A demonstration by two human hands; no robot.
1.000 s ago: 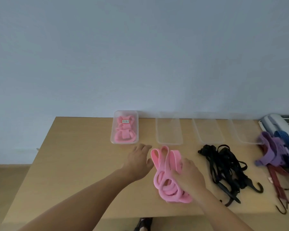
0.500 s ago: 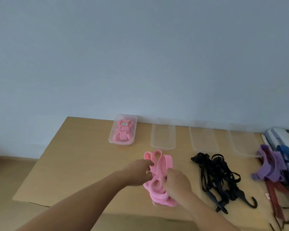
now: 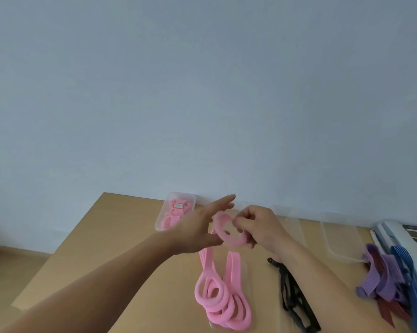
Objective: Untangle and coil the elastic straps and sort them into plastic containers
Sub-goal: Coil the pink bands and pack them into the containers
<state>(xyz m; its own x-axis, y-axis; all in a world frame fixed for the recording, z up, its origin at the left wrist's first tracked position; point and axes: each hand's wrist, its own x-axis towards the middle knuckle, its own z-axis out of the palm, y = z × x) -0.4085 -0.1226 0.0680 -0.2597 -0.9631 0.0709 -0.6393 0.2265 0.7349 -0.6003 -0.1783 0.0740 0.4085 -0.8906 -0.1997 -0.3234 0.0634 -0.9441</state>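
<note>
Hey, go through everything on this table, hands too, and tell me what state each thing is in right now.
pink strap, top loop lifted, lower loops piled loosely on the table.
right hand, pinching the pink strap's top loop.
left hand, open, fingers straight, beside that loop.
left container, uncovered, holds pink straps.
clear container, empty.
black straps, tangled.
purple, red and blue straps, heaped together.

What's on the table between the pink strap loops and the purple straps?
A tangle of black straps, partly hidden by the right forearm, in the head view.
</note>
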